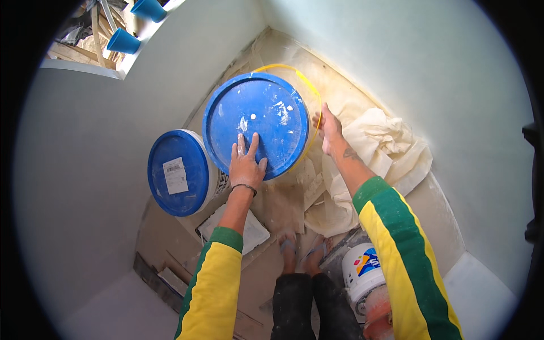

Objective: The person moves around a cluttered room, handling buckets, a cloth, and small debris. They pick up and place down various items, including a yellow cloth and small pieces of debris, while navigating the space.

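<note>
Large blue-lidded bucket, attended by two bare hands

Item one: a large bucket (255,122) with a round blue lid, scuffed and spotted white; it stands directly under and ahead of the left hand (247,165), its right side next to the right hand (330,130).

Left hand: laid on the lid near its closest edge, fingers spread and pointing away from the wearer, thumb held out to the right; dark band at the wrist.

Right hand: upright at the bucket's right flank, fingertips at the yellow handle (310,86). From where I stand, I cannot tell whether the fingers close on it.

Item two: a second blue-lidded bucket (160,156), left of the left hand, bearing a white paper label (175,175).

Item three: a crumpled cream cloth (381,141), heaped to the right of the right hand and running down nearer the wearer.

Item four: a flat, pale rectangular object (253,231), below the left hand and partly behind that forearm.

Item five: a smaller white pail (360,266) with multicoloured print, well below the right hand, partly covered by the sleeve.

Item six: two blue cups (123,42), on a ledge far beyond the left hand, to its left.
</note>
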Available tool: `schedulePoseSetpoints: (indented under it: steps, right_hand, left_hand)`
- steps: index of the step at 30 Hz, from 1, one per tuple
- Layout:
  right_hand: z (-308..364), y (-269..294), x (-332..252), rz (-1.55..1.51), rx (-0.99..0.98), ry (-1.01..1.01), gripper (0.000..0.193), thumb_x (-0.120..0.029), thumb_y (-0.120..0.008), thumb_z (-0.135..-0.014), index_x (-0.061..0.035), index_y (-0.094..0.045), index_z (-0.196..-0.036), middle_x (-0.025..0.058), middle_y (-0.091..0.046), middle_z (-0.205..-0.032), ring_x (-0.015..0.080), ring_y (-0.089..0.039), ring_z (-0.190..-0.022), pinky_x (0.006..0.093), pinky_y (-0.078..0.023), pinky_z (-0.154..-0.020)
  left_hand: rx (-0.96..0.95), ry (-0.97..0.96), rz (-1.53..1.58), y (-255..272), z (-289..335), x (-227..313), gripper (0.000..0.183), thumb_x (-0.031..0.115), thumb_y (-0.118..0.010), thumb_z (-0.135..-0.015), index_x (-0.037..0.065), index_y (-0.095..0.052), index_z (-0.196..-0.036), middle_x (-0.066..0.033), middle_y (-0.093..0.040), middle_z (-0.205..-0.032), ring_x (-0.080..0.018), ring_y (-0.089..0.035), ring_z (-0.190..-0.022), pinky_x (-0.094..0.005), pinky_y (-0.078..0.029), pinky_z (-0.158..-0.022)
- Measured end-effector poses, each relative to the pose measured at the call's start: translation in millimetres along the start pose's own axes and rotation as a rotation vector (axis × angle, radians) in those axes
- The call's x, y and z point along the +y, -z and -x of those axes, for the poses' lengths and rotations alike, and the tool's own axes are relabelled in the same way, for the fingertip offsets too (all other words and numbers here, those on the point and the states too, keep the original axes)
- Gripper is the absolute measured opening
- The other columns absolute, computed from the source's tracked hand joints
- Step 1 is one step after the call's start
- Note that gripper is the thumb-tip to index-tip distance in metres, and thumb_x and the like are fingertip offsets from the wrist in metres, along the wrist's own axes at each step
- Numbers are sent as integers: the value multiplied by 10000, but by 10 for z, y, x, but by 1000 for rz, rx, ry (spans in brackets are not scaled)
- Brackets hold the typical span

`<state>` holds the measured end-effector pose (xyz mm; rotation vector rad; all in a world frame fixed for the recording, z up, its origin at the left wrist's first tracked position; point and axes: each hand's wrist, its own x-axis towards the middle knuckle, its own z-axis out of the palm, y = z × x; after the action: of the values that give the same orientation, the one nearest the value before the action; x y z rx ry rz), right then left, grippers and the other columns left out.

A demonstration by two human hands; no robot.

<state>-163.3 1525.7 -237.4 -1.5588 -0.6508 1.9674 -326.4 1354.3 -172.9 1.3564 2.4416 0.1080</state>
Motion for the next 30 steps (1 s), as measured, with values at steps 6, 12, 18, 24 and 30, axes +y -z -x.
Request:
schedulePoseSetpoints:
  steps: [6,12,18,24,30]
  right_hand:
    - [497,-437,-666,176,-236,447,315,-313,-654,-872,-14,-599,-957,30,-590,-786,91,-521,-657,233,-454,-627]
    - [1204,-993,-938,283,-589,51,268,-292,-604,-915,-38,-597,-1003,-34,-484,-632,51,-404,-483,191,-337,-440]
    - [1934,-1008,-695,445,-353,125,309,-280,-587,-893,11,-618,-796,63,-553,-656,150,-491,-590,325,-382,-557]
    - [2470,-1051,-532,539,-235,296,347,-269,-551,-908,47,-568,-765,154,-520,-642,225,-480,-598,379,-401,-592]
    - [3789,-788,-646,510,-112,292,365,-325,-506,-930,24,-558,-839,244,-620,-777,431,-603,-783,494,-463,-696]
  left_hand:
    - [-141,-1,-169,135,-52,68,721,345,-675,-812,380,-328,-1442,-98,-239,-1545,-431,-315,-1320,-501,-436,-983]
    - [-9,-151,224,26,24,-244,835,254,-730,-762,171,-298,-1472,-175,-172,-1550,-399,-273,-1355,-467,-317,-1085]
    - [271,761,904,-202,743,-441,909,212,-770,-738,40,-246,-1460,-178,-221,-1512,-379,-224,-1391,-472,-218,-1131]
    - [-250,810,1764,-258,864,-728,710,270,-743,-788,56,-388,-1364,-124,-409,-1391,-290,-371,-1305,-480,-356,-1031]
    - [-598,716,1598,43,1489,-919,435,139,-642,-830,10,-485,-1215,-112,-594,-1074,-238,-613,-916,-380,-520,-795]
